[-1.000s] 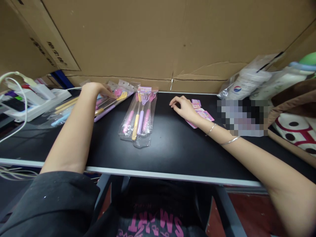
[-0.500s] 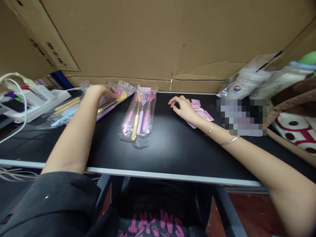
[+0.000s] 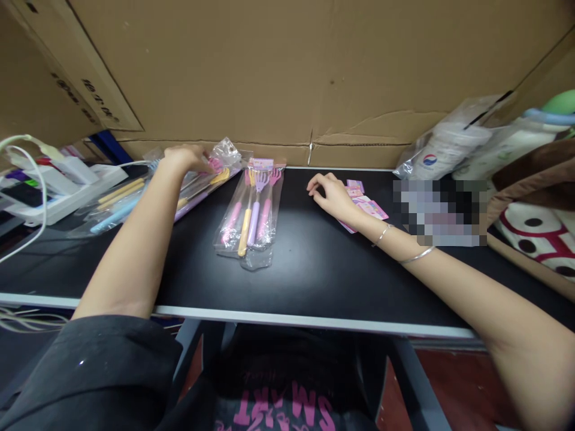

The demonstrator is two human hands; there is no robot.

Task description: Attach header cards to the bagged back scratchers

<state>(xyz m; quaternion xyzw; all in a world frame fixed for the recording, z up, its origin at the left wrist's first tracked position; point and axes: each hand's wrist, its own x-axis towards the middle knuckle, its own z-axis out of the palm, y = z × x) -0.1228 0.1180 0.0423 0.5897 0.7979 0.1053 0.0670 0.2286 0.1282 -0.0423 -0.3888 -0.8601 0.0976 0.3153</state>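
My left hand (image 3: 187, 158) reaches to the back left of the desk. Its fingers are closed on a clear bag of back scratchers (image 3: 220, 177) with small hand-shaped heads; the fingertips are partly hidden. Beside it, in the middle, lie several pink, yellow and purple back scratchers (image 3: 253, 221) in clear bags, heads toward the back wall. My right hand (image 3: 332, 194) rests on the desk, fingers loosely bent and apart, with nothing in it. Next to and partly under it are small pink and purple printed cards (image 3: 371, 208).
Further left are more bagged back scratchers (image 3: 114, 215) and a white power strip (image 3: 67, 191) with cables. Cardboard (image 3: 269, 72) walls the back. At right stand a bagged cup (image 3: 449, 149), a bottle (image 3: 530, 140) and a brown-handled bag (image 3: 539, 233).
The upper end of the clear bag by my left hand has risen and crumpled. My left hand has lifted slightly; my right hand has stayed in place.
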